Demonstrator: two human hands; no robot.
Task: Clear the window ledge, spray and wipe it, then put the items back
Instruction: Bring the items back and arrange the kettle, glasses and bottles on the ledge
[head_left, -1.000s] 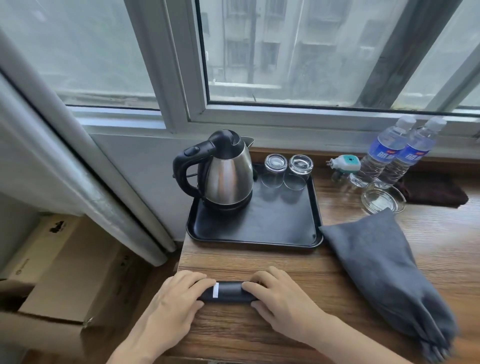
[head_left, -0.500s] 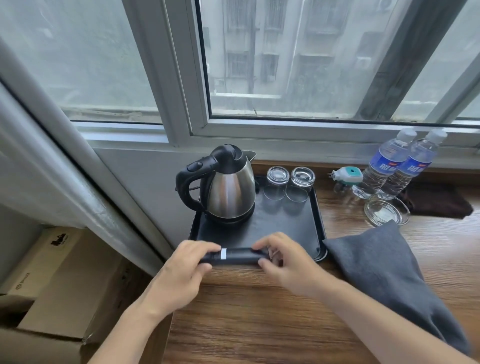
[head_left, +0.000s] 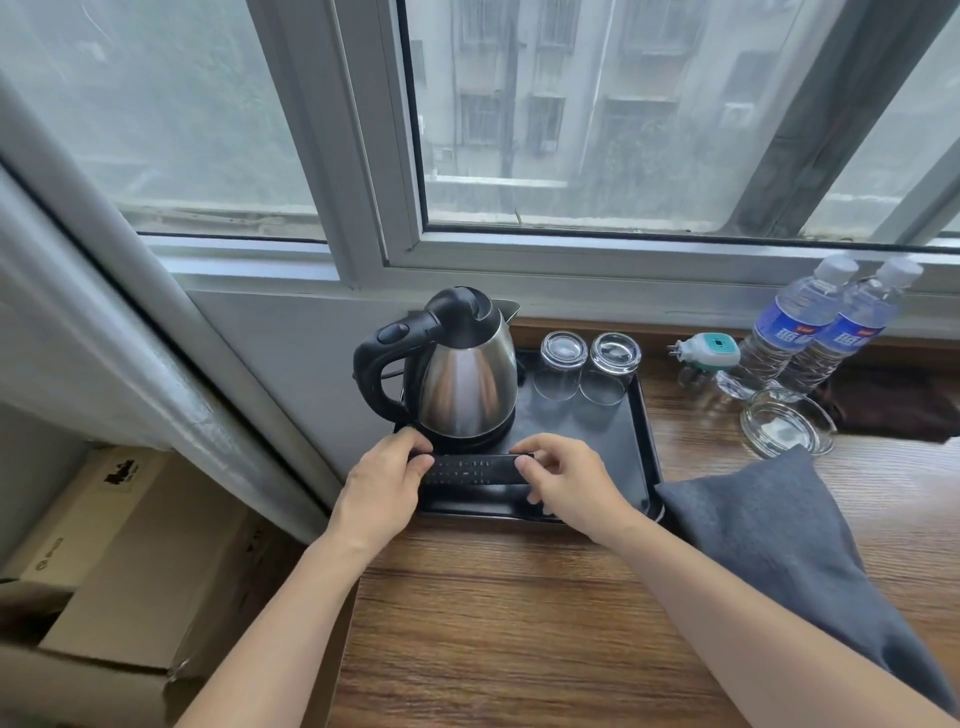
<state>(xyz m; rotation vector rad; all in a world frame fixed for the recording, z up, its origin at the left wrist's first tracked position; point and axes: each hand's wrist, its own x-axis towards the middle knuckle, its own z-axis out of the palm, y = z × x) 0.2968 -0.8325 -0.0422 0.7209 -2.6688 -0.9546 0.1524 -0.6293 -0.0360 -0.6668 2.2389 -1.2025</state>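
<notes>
A black remote control (head_left: 470, 469) lies crosswise over the front part of the black tray (head_left: 641, 441), buttons up. My left hand (head_left: 384, 483) grips its left end and my right hand (head_left: 569, 480) grips its right end. Just behind the remote, a steel kettle (head_left: 462, 384) with a black handle stands on the tray, with two upturned glasses (head_left: 587, 366) at its right. The tray rests on the wooden ledge (head_left: 519, 623) under the window.
A folded grey cloth (head_left: 769, 551) lies right of the tray. Behind it are a glass ashtray (head_left: 787, 428), a plug-in device (head_left: 709, 353), two water bottles (head_left: 815, 327) and a dark cloth (head_left: 893, 405). Cardboard boxes (head_left: 130, 566) sit low at the left, beside a curtain (head_left: 104, 322).
Both hands have carried the remote forward from the ledge's front edge onto the tray, in front of the kettle, and it has turned buttons up.
</notes>
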